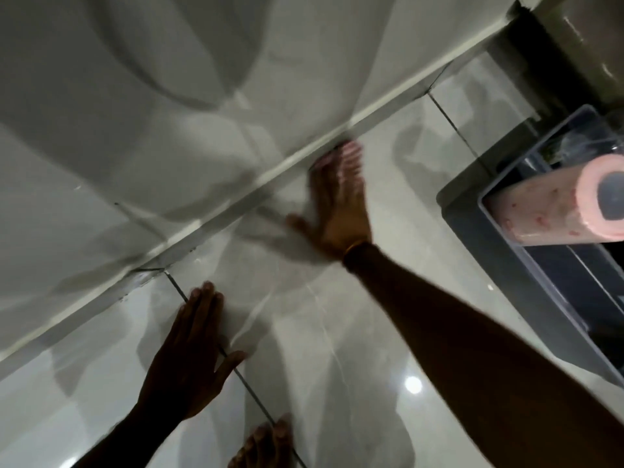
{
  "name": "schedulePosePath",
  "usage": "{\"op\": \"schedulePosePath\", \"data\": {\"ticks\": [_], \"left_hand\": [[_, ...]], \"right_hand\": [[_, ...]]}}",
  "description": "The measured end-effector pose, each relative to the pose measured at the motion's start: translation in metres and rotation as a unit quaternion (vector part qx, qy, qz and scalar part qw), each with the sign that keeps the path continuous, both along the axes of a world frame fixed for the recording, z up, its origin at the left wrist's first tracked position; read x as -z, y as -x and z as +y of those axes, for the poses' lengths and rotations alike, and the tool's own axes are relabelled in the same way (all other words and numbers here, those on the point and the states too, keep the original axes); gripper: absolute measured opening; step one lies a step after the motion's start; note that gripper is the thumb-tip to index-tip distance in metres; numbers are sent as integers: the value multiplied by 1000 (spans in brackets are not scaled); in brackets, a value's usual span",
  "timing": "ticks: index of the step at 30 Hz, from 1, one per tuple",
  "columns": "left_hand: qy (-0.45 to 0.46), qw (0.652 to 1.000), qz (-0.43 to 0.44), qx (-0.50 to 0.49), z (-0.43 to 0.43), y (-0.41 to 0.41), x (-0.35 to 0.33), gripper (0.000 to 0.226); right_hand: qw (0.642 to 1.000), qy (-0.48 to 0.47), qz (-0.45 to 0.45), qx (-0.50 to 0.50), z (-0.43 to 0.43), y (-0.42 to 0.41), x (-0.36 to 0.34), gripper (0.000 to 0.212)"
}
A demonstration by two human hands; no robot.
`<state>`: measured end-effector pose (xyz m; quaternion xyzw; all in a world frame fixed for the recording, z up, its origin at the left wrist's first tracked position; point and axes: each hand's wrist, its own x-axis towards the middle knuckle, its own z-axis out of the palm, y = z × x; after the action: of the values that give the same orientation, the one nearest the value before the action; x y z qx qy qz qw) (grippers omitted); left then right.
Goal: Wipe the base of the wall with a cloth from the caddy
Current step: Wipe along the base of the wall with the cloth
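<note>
The base of the wall (pixel 216 211) is a pale strip running diagonally from lower left to upper right, where the grey wall (pixel 118 130) meets the glossy tiled floor (pixel 337 315). My right hand (pixel 337 204) lies flat on the floor with fingers spread and its blurred fingertips touching the strip. No cloth shows under or in it. My left hand (pixel 189 352) presses flat on the floor nearer to me, fingers together, holding nothing. The dark caddy (pixel 537 275) stands at the right, with a pink spotted roll of cloths (pixel 547 211) lying in it.
A dark door frame or gap (pixel 537 52) sits at the top right, where the wall ends. Bare toes (pixel 266 444) show at the bottom edge. Grout lines cross the floor tiles, and a lamp's reflection (pixel 413 385) glints on the floor.
</note>
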<state>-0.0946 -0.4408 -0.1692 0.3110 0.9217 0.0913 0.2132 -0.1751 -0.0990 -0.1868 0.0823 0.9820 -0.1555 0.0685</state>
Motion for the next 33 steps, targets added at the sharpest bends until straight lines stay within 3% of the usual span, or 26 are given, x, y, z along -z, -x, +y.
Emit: {"op": "schedulePosePath", "data": {"ticks": [3, 5, 7, 10, 12, 14, 16, 18, 20, 23, 26, 29, 33], "left_hand": [[5, 1000, 3, 0, 0, 1, -3, 98], [7, 1000, 3, 0, 1, 1, -2, 98], [5, 1000, -3, -5, 1, 0, 0, 99], [9, 1000, 4, -10, 0, -3, 8, 99], [10, 1000, 9, -6, -1, -3, 13, 99], [20, 1000, 18, -5, -2, -5, 17, 99], [27, 999, 17, -2, 0, -7, 16, 98], [20, 1000, 18, -4, 1, -5, 15, 99], [10, 1000, 13, -5, 1, -3, 13, 99], [5, 1000, 20, -1, 3, -4, 8, 98], [11, 1000, 15, 11, 2, -3, 5, 92], [31, 999, 2, 26, -2, -1, 4, 89], [11, 1000, 1, 0, -1, 1, -2, 94]], "right_hand": [[985, 6, 38, -169, -27, -25, 2, 103], [980, -1, 58, -189, -7, -17, 2, 91], [992, -32, 47, -116, 34, -4, 8, 87], [991, -113, 2, 73, 112, 32, 7, 89], [977, -57, -13, 206, 158, 64, 1, 98], [953, 33, -2, 302, 184, 90, -5, 122], [945, 56, -4, 322, 177, 90, -8, 120], [965, 13, -40, 261, 142, 73, -2, 103], [986, -54, -18, 158, 89, 46, 1, 103], [995, 36, 90, -36, -7, -9, 7, 99], [979, 85, 41, -180, -118, -45, 2, 89], [973, 106, 30, -202, -166, -47, 0, 75], [978, 36, 24, -204, -110, -35, 9, 81]]}}
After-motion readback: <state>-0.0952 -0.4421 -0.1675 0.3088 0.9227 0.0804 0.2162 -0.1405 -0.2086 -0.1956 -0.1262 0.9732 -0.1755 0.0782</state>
